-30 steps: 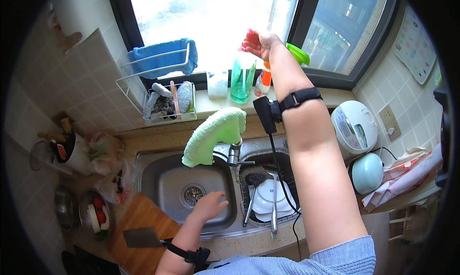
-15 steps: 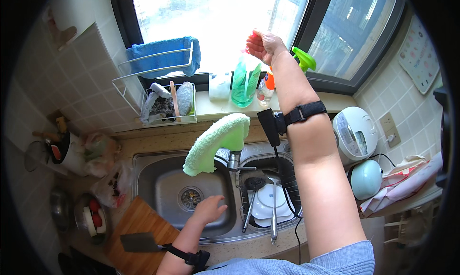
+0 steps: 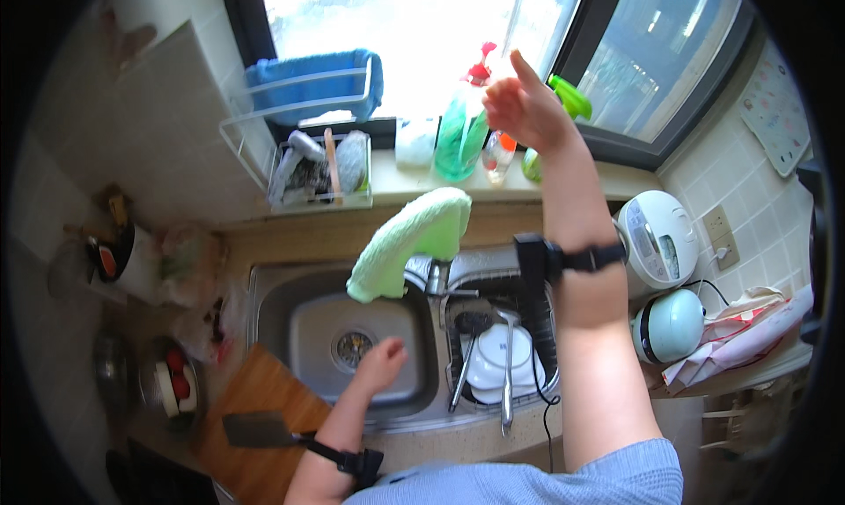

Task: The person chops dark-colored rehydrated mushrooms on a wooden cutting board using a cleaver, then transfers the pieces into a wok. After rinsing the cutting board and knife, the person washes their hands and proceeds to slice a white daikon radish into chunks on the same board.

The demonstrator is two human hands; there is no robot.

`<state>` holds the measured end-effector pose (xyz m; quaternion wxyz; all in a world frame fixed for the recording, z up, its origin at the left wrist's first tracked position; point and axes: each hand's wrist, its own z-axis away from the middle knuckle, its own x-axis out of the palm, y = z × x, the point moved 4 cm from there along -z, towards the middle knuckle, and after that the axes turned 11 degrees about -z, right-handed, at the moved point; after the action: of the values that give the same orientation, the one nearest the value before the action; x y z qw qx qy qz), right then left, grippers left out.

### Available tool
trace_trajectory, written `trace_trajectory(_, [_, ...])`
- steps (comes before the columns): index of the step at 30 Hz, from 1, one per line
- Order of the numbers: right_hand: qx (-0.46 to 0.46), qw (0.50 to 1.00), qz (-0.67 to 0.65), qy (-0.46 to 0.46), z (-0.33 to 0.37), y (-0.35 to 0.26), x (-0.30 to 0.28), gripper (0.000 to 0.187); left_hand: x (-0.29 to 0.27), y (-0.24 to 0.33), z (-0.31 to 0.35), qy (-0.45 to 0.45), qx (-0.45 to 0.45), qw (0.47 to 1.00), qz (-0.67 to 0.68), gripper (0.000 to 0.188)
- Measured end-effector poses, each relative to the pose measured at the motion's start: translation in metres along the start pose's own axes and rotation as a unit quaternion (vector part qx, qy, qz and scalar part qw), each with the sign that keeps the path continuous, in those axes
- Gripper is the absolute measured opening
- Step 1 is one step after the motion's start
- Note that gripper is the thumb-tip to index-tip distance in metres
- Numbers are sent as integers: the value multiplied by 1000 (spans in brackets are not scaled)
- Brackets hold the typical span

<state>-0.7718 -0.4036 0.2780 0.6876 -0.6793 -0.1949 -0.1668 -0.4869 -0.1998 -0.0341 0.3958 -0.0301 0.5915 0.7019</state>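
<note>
My right hand (image 3: 531, 113) is raised in front of the window, thumb stretched up and fingers loosely bent, with nothing in it. Just left of it stands a green soap bottle (image 3: 459, 140) with a red pump; I see no contact between them. Over the left sink basin (image 3: 304, 329) hovers my left hand (image 3: 383, 364), its fingers curled in and no object visible in them. A light green cloth (image 3: 418, 236) hangs over the faucet (image 3: 437, 279). Behind my right wrist sit a small clear bottle (image 3: 495, 162) with an orange top and a green spray bottle (image 3: 570, 97).
White plates (image 3: 497, 360), a ladle (image 3: 508, 373) and a black-headed utensil (image 3: 473, 323) fill the right basin's rack. A cutting board (image 3: 255, 399) with a turner (image 3: 255, 428) lies left. A rice cooker (image 3: 658, 241) stands right. A wire rack (image 3: 352, 201) holds scrubbers; a blue towel (image 3: 317, 91) hangs above.
My right hand has moved off the soap bottle's red pump toward the right, so the pump now shows. My left hand's fingers have curled in. The view has shifted slightly.
</note>
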Motion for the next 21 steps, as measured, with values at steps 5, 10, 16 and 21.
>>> trace_trajectory(5, [290, 913, 260, -123, 148, 143, -1, 56, -6, -27, -17, 156, -142, 865, 455, 39])
trace_trajectory(10, [317, 945, 74, -1, 200, 361, 47, 69, 11, 1, -13, 253, -177, 781, 543, 61])
trace_trajectory(16, [215, 963, 159, 15, 172, 445, 4, 70, 17, 0, 0, 142, -191, 762, 602, 63])
trace_trajectory(21, [105, 977, 154, 106, 181, 445, 15, 56, 2, -3, -5, 82, -107, 777, 615, 61])
